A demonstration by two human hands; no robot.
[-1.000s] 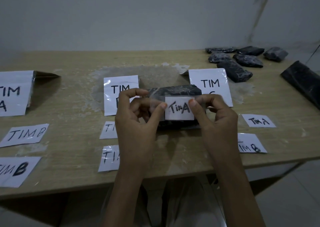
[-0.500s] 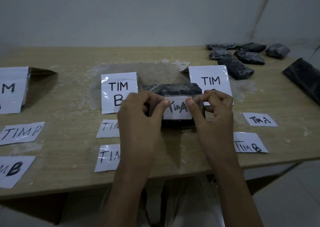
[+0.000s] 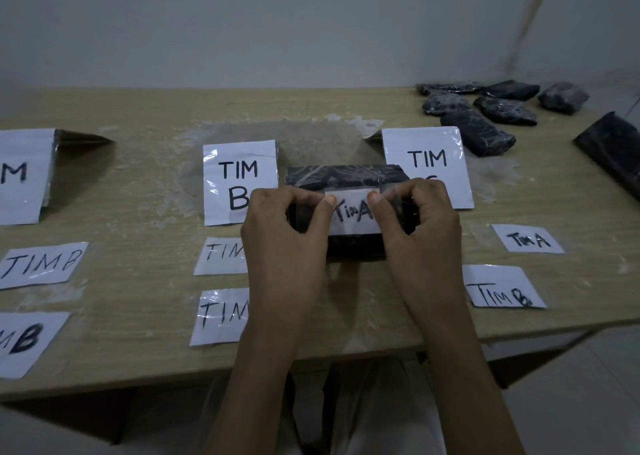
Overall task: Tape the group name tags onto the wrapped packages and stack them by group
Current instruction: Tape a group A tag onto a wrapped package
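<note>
Pale wood-grain table (image 3: 138,191) stood against a bare grey wall in dim light. At its near middle, the left hand (image 3: 284,232) and right hand (image 3: 419,226) each pinched one end of a small white name tag (image 3: 353,213) lettered "Tim A". Their fingers were curled and their thumbs bore down on its upper corners. Glossy clear tape (image 3: 394,196) spread past the paper on both sides. The tag lay against the near face of a dark wrapped package (image 3: 346,177), a brick-shaped block in crinkled shiny film, resting on the table between the hands. Gripping both ends probably kept the tape taut and the label level while it was pressed on. Sticking looked underway, stacking not yet begun.

Behind the package were two large glossy white sheets. One read "TIM B" (image 3: 239,180) on the left. The other began "TIM" (image 3: 427,163) on the right, its lower letter hidden. A third sheet (image 3: 20,177) sat at the far left edge. These likely marked where each group's stack belongs. Smaller spare tags (image 3: 528,239) lay flat on both sides of the hands, near enough to reach. Well apart, at the far right corner, a cluster of lumpy dark packages (image 3: 485,115) showed no tags, beside a long dark roll (image 3: 609,146) at the table's edge.
</note>
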